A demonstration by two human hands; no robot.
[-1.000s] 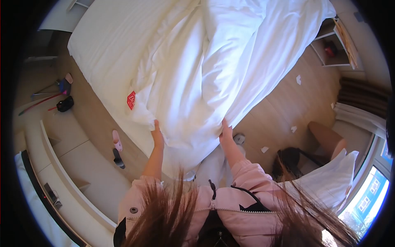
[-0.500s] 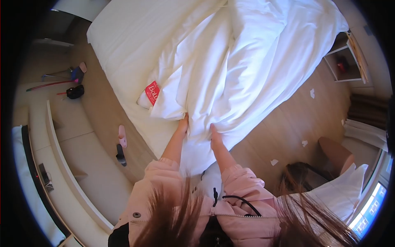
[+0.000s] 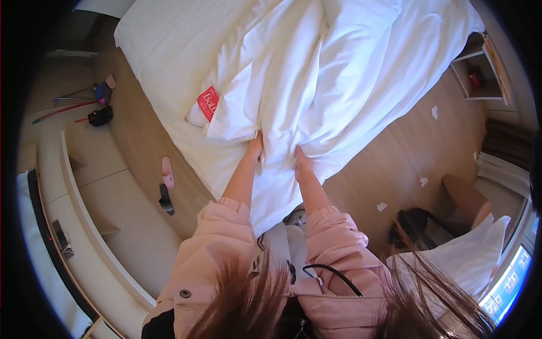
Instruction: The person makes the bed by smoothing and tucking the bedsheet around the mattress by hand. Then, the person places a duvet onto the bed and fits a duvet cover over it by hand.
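A white duvet lies bunched in long folds over the bed, its near edge gathered at my hands. My left hand is closed on that edge, just below a hanging corner of cloth. A short way to its right, my right hand grips the same edge, its fingertips partly hidden in the folds. Beside the duvet's left side shows a red label with white lettering, partly covered by cloth. Under both forearms stretches the white sheet on the bed corner.
On the floor at left lie a pink slipper and a dark slipper. A black bag is farther back. Scraps of white paper dot the floor at right, near a brown chair and a white pillow.
Both hands have moved forward, away from my body, still holding the duvet edge. More of the sheet and a shoe now show near my legs.
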